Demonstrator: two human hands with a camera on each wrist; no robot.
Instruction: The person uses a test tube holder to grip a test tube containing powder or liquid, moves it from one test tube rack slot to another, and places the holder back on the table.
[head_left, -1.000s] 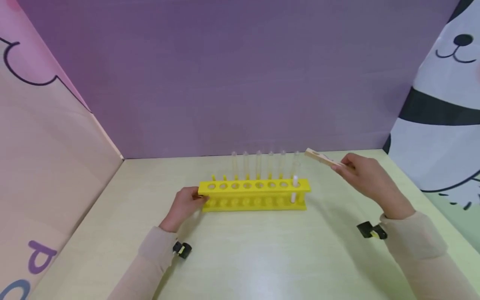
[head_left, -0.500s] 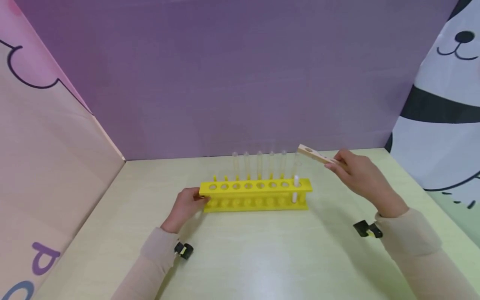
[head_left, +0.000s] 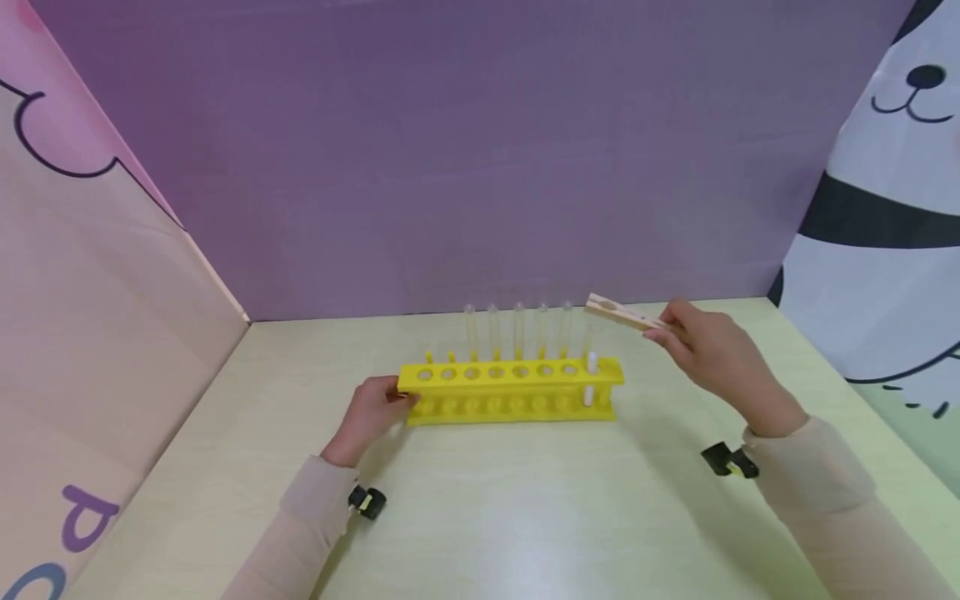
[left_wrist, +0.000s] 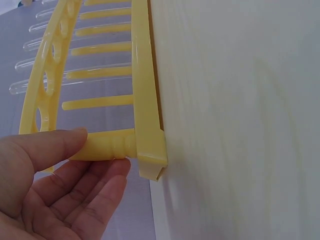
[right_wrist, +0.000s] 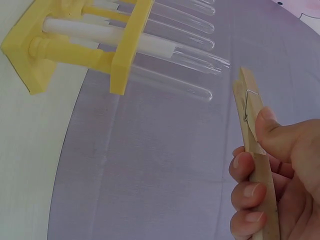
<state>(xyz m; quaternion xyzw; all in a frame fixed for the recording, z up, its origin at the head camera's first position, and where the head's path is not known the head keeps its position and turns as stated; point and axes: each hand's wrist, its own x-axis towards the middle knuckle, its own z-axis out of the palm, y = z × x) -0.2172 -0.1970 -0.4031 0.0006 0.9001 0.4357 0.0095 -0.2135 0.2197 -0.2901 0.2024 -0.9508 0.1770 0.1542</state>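
Observation:
A yellow test tube rack [head_left: 510,388] stands on the table. My left hand [head_left: 367,417] pinches its left end post [left_wrist: 102,146] between thumb and fingers. In the rack's rightmost hole stands a clear test tube with something white [right_wrist: 160,46] inside, its glass mouth rising above the top plate. My right hand [head_left: 712,350] grips a wooden test tube holder [head_left: 622,313] with a wire spring, raised above the table and tilted. The holder's tip overlaps the top of that tube in the head view; in the right wrist view its jaws look closed, just beside the tube's mouth.
Several clear test tubes [head_left: 518,321] sit upside down on pegs along the rack's back edge; two pegs [head_left: 439,356] at the left show bare. A purple panel [head_left: 480,167] rises behind the table [head_left: 480,500], with printed panels at both sides.
My right hand has moved a little left, bringing the holder's tip from right of the white-filled tube to its top. The left hand keeps its pinch on the rack.

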